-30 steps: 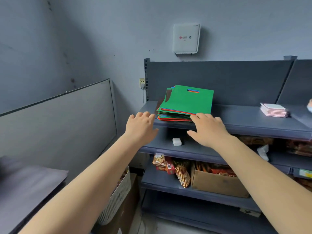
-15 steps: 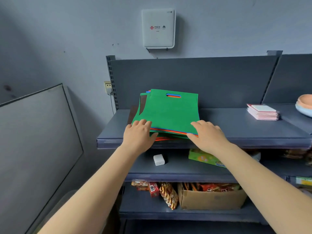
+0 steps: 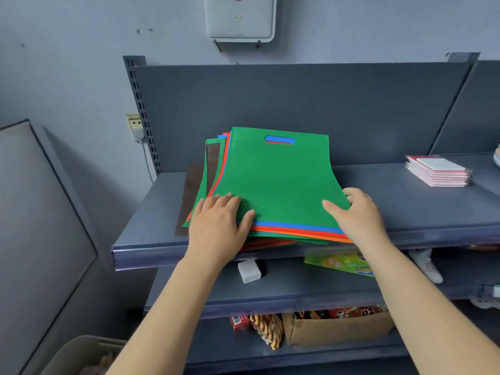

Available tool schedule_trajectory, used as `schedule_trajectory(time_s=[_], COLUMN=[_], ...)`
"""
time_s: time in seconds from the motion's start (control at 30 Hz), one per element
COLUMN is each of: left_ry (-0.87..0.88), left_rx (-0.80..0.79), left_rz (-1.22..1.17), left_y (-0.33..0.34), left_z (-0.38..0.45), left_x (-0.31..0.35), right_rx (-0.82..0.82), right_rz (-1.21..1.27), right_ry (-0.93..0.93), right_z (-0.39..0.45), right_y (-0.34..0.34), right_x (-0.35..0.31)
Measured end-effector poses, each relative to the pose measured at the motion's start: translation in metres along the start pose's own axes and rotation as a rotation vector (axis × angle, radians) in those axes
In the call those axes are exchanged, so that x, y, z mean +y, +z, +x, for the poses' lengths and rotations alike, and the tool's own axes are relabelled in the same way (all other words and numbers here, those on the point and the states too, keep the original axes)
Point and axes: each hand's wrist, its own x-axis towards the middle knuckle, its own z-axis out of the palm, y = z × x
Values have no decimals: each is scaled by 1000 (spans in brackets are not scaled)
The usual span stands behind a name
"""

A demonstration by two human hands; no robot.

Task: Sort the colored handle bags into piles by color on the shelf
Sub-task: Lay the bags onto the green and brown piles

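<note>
A stack of flat handle bags lies on the top grey shelf (image 3: 405,212). A green bag (image 3: 276,180) is on top, with blue, orange, red, green and brown edges showing beneath it. My left hand (image 3: 219,223) rests flat on the stack's near left corner, fingers straight. My right hand (image 3: 354,215) holds the green bag's near right corner, thumb on top and fingers curled at its edge.
A pile of pink packets (image 3: 438,171) sits on the same shelf to the right. Below are a white charger (image 3: 249,271), a green packet (image 3: 341,263), a cardboard box (image 3: 338,328) of snacks and a white basket (image 3: 81,355) at bottom left.
The view has come closer to the shelf. Both hands went from reaching toward the stack to lying on its near corners, and my right hand took hold of the green bag's corner.
</note>
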Motion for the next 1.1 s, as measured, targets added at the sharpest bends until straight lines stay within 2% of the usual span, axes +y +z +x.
schedule_trajectory(time_s=[0.23,0.4,0.6,0.73,0.9,1.0,1.1], left_ry=[55,-80,-359,-467,-505,-463,-370], left_rx=[-1,-5,-82,-68,-22,-21,79], left_rz=[-85,-212,-280,-373,-367,-259,-228], left_y=[0,1,-2,-5,-11,-18,-27], left_z=[7,19,44,55,65,67,60], left_x=[-2,-11,-35,-48,-51,-47,-41], right_rx=[142,190,100,23,-62,-92,-58], right_rz=[100,307,498,528,575,556,562], right_ry=[9,160,316,343,361,276,165], right_z=[8,23,25,27,28,27,24], right_y=[-9,-20,-22,-23,-24,-27,-30], right_x=[4,23,33,31,25,23,20])
